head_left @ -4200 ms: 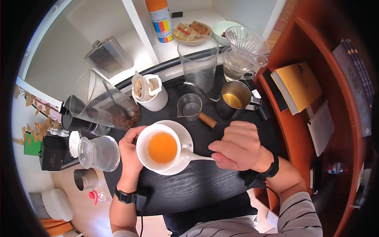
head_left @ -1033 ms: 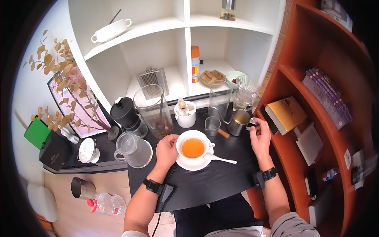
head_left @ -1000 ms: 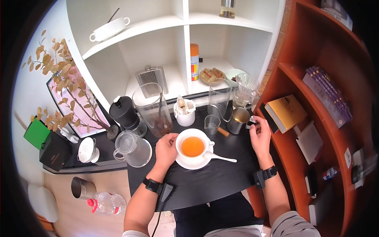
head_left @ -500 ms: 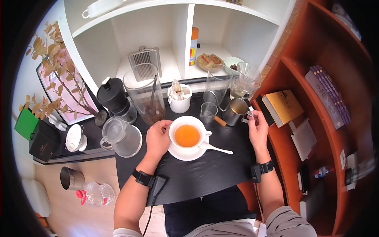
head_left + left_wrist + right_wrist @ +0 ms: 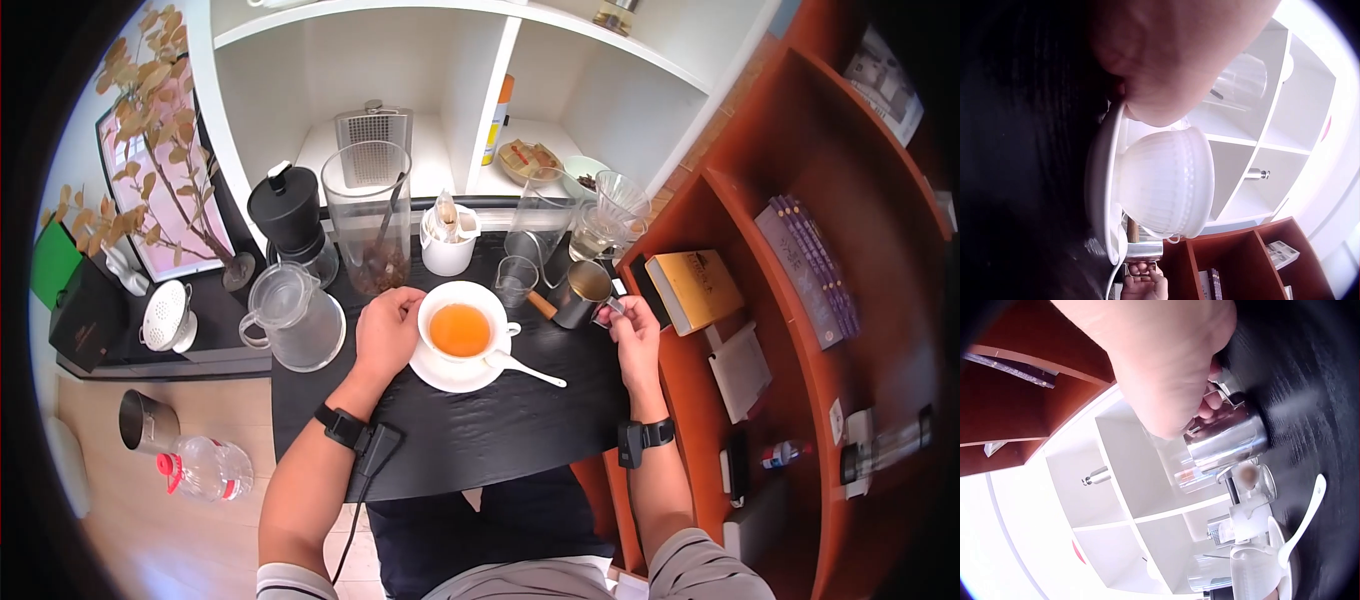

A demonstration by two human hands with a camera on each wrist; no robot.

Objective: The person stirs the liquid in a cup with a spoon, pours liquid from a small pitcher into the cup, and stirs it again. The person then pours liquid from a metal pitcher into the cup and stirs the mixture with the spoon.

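Observation:
A white cup (image 5: 460, 318) of orange liquid stands on a white saucer (image 5: 425, 374), and a white spoon (image 5: 535, 374) rests on the saucer at the cup's right. My left hand (image 5: 386, 335) pinches the saucer's left rim beside the cup; the left wrist view shows this hand (image 5: 1179, 56) at the rim. Farther right, fingers of my right hand (image 5: 638, 340) hold the handle of a steel gooseneck kettle (image 5: 583, 292). In the right wrist view they curl through the handle of the upright kettle (image 5: 1229, 440).
Left are a lidded glass jug (image 5: 300, 325), black grinder (image 5: 285, 212) and tall glass with beans (image 5: 375, 250). Behind the cup stands a white mug (image 5: 447, 250). A wooden-handled glass pitcher (image 5: 516, 281) is left of the kettle, a glass dripper (image 5: 617, 205) behind. A bookshelf (image 5: 735, 235) borders the right.
Since the oldest frame, my right hand has left the spoon's handle end and taken hold of the kettle's handle. My left hand stays by the cup; lately mainly the head view has shifted.

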